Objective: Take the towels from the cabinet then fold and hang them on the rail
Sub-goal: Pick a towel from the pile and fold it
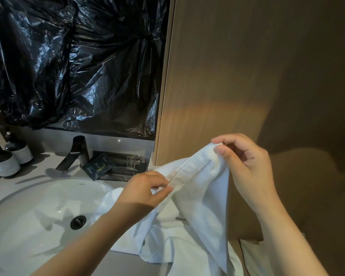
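A white towel hangs between both hands above the right side of the vanity. My right hand pinches its upper corner between thumb and fingers. My left hand pinches the hemmed edge lower down and to the left. The rest of the towel droops onto the counter and partly over the sink rim. More white towel cloth lies bunched beneath it on the counter. No rail is in sight.
A white round sink with a dark drain fills the lower left. Behind it stand a dark faucet, two dark bottles and dark sachets. Black plastic covers the mirror. A wooden cabinet panel rises on the right.
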A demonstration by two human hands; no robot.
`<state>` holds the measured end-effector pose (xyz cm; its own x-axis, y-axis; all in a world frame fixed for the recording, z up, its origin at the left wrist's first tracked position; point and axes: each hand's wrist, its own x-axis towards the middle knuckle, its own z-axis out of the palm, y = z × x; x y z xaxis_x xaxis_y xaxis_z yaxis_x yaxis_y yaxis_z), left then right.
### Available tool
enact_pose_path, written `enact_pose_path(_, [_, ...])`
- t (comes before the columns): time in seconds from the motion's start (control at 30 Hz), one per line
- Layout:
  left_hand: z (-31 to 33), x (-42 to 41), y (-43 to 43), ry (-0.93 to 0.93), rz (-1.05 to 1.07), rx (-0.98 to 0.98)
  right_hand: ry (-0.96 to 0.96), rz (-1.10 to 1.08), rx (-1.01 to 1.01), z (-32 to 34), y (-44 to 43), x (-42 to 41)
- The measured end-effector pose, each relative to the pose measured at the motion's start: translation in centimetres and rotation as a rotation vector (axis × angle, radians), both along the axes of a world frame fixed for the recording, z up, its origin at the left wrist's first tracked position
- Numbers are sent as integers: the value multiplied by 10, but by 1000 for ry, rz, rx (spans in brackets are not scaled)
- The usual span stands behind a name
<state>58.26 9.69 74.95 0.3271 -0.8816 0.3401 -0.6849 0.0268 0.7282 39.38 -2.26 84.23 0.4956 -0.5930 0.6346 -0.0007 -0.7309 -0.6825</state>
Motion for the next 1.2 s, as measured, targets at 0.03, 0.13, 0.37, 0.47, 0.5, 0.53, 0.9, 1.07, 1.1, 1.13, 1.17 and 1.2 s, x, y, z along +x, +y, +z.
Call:
enact_pose_path(0.03, [-1,2,-1,-18,15,5,-11,-8,-10,3,-2,-1])
enact_pose_path(0.13, [-3,6,-4,-83,49,30,-40,-35,-19,12,-7,-3])
enact_pose_path(0.37, [1,23,-16,-169,108,90,-69,-112,-86,32,-29,-9])
enact_pose_path(0.47, [9,35,-18,-168,109,85,-64,-155,-86,38,-41,-11])
enact_pose_path(0.5, [12,39,-20,-185,109,79,-67,-169,-85,41,-45,-12])
enact_pose_path(0.53, [15,44,-21,-199,113,80,-69,-182,-86,43,-48,-12])
enact_pose_path(0.9, [54,87,-42,-275,226,21,-129,-277,-87,87,-79,-2])
enact_pose_path(1.07, [76,104,-53,-316,269,58,-214,-319,-61,110,-92,2])
enact_pose_path(1.1, [80,108,-53,-317,279,68,-217,-332,-62,112,-94,3])
enact_pose_path(1.13, [83,111,-54,-315,288,67,-214,-341,-68,113,-95,3])
enact_pose_path(1.17, [87,115,-54,-304,299,53,-214,-346,-71,113,-97,4])
enact_pose_path(1.2, [91,119,-54,-284,313,29,-220,-348,-69,113,-98,4])
